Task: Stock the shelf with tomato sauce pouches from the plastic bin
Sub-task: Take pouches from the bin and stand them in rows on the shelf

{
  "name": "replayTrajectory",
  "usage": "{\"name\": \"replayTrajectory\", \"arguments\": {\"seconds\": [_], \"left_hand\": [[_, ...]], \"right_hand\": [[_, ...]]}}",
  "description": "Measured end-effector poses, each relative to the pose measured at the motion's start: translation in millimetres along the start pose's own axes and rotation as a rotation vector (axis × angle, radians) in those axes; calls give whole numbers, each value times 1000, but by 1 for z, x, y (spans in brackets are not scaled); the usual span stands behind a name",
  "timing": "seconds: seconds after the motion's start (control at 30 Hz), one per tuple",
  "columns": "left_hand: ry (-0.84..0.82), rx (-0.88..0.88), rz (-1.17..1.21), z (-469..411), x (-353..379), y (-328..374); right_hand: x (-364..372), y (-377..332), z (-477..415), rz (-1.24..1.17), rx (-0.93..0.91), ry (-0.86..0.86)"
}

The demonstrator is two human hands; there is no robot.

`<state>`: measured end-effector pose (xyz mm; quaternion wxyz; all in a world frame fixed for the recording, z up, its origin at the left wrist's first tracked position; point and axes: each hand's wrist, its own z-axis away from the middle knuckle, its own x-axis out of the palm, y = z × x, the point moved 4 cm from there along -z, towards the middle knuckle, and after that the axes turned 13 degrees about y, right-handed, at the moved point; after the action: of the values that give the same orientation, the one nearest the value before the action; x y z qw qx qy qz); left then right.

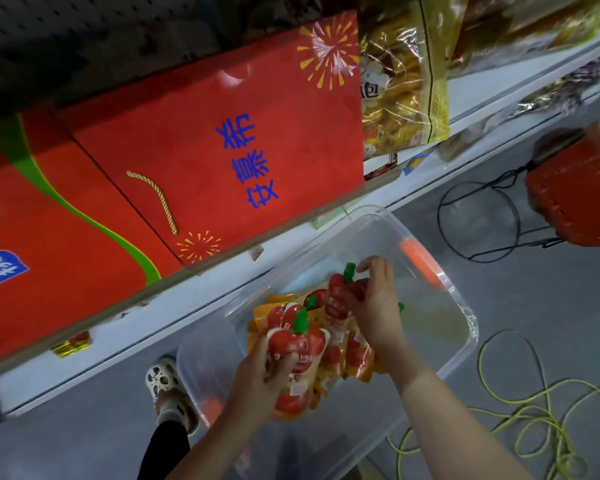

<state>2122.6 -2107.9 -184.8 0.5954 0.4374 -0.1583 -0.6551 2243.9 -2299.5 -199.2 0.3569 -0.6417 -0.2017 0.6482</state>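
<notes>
Both hands are full. The left hand point(260, 375) is wrapped round a tomato sauce pouch point(297, 344), which is held by its lower part with the green cap up. It is probably held that way so it can be stood up straight on the shelf point(125, 303). More pouches may be stacked behind it in the same hand, but that cannot be made out.

The right hand point(378, 303) is closed on a second pouch point(338, 289) near its top, just above the pile of pouches point(354, 358). It looks as if this one is being picked out of the pile.

The pile is kept at one end of the plastic bin point(433, 323), and the other end is bare. The bin is set on the floor point(499, 306) right beside the shelf, likely so that little reaching is needed.

Big red boxes point(222, 140) are lined up on the shelf above. The spot meant for the pouches cannot be seen. The space under the boxes is mostly hidden by the shelf edge.

A red basket point(575, 192) and a yellow cord point(534, 407) are cut off at the side. Only one shoe point(165, 379) is shown. Words on the pouches are too blurry to be read.
</notes>
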Motion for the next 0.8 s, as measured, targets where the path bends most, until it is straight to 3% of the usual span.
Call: {"name": "replayTrajectory", "arguments": {"seconds": [0.13, 0.2, 0.3, 0.43, 0.57, 0.8], "left_hand": [[67, -64, -14, -25, -3, 5], [47, -79, -23, -32, 1, 6], [3, -67, -32, -35, 4, 10], [-3, -85, -18, -26, -6, 13], [63, -60, 24, -6, -29, 32], [141, 40, 52, 32, -73, 104]], "right_hand": [[27, 14, 4, -52, 353, -173], [44, 23, 15, 46, 421, -279], [53, 35, 25, -11, 562, -259], [44, 41, 32, -265, 797, -218], [1, 2, 34, -465, 692, -224], [-69, -86, 37, -519, 542, -219]]}}
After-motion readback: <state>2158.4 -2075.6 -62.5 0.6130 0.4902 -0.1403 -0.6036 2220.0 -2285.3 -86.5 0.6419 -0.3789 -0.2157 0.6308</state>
